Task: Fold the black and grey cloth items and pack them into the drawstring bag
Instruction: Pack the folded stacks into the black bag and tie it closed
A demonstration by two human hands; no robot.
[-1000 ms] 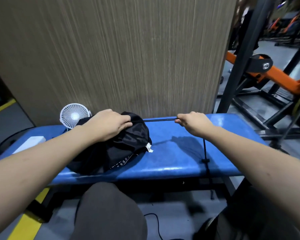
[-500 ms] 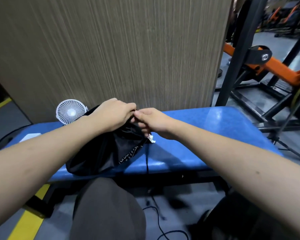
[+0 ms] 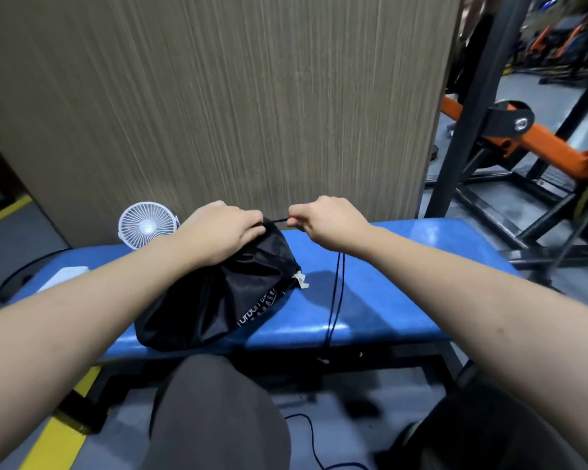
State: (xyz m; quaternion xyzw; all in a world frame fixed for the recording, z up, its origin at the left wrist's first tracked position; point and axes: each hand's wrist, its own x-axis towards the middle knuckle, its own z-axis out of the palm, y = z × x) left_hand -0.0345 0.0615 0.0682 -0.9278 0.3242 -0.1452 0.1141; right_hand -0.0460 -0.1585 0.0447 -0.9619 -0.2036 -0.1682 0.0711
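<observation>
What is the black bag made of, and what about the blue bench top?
The black bag looks like thin, smooth synthetic cloth, maybe nylon: it crumples in soft folds and has a faint sheen. The blue bench top looks like padded vinyl or similar: it shines glossy along its rounded front edge. I can't be sure of either.

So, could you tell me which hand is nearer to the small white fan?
Left. The left hand grips the bag's mouth just beside the fan; the right hand pulls the cord farther away.
</observation>
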